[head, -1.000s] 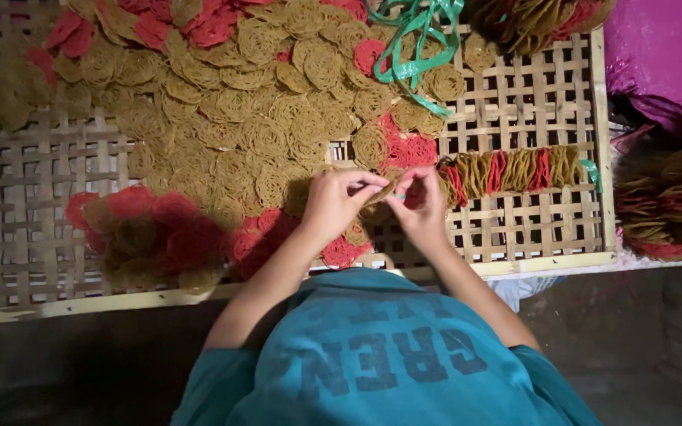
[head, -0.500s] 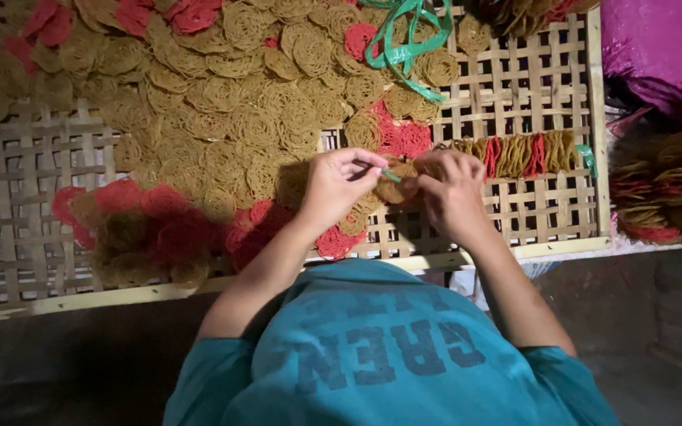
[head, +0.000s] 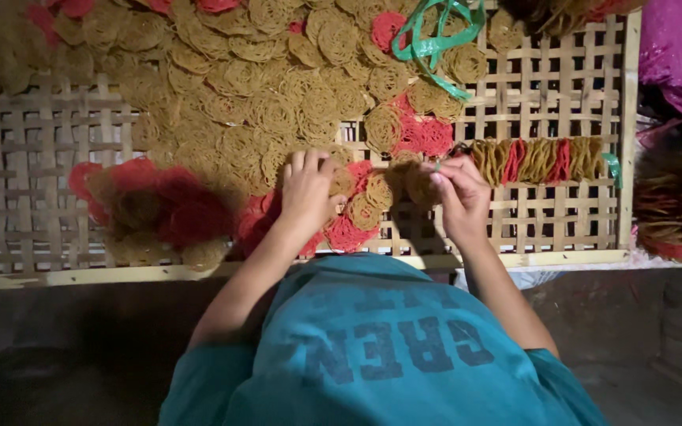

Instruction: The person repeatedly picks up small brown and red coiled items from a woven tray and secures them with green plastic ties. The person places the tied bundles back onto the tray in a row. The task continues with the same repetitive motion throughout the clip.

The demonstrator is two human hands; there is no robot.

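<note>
Bamboo lattice tray point(head: 33, 197) spreads beneath both hands and runs far out to either side of them, its pale wooden edge passing just below the wrists. Over the tray, beyond the fingertips and away to the left of the left hand, lies a broad heap of tan noodle discs point(head: 262, 95), round lacy coils overlapping one another, with a few red ones among them. To the left of the left hand point(head: 306, 189), a patch of red noodle discs point(head: 175, 209) lies mixed with tan ones in the dimmer light. The person's teal shirt point(head: 372, 347) fills the lower part of the view, below both forearms. A row of stacked discs point(head: 538, 160), tan and red standing on edge, reaches out to the right from the right hand point(head: 458, 193). Above the right hand, well apart from it, a green plastic strap point(head: 436, 39) lies looped over the heap. The left hand lies palm down with its fingers together, pressed onto the discs under it. The right hand has its fingertips drawn together, pinching at the near end of the row. Between the two hands sit a few loose tan discs point(head: 392, 189), touching both.
</note>
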